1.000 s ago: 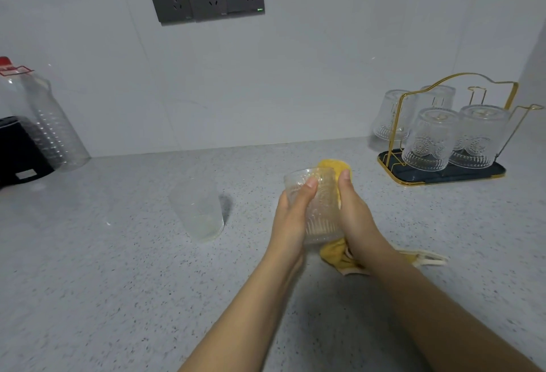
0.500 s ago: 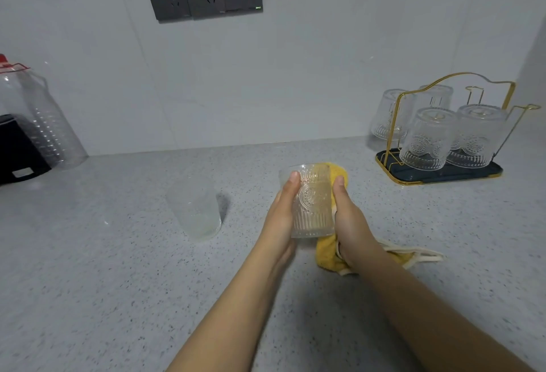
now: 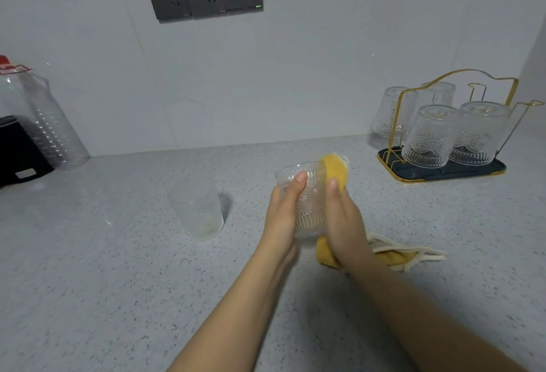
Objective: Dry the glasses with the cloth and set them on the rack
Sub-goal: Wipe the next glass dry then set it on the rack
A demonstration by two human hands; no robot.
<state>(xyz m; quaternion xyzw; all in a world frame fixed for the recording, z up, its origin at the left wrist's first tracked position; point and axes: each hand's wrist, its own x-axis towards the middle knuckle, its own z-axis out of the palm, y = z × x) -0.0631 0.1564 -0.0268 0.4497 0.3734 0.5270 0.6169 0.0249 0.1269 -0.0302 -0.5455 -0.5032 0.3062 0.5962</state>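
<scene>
Drying is under way at frame centre: glass [image 3: 304,200] gripped by left hand [image 3: 283,212], cloth [image 3: 334,173] pressed on by right hand [image 3: 342,221]; the rack [image 3: 443,171], right of frame, is judged next.

A grey speckled surface [image 3: 88,283] is met by a pale wall at the back. A clear cup [image 3: 196,209] is set upright left of centre. A rack [image 3: 443,169] with a dark tray is placed far right. At far left, a black box [image 3: 20,150] and a plastic bottle [image 3: 44,123] are stood together. A yellow cloth's [image 3: 393,256] end is laid on the surface near the middle.
</scene>
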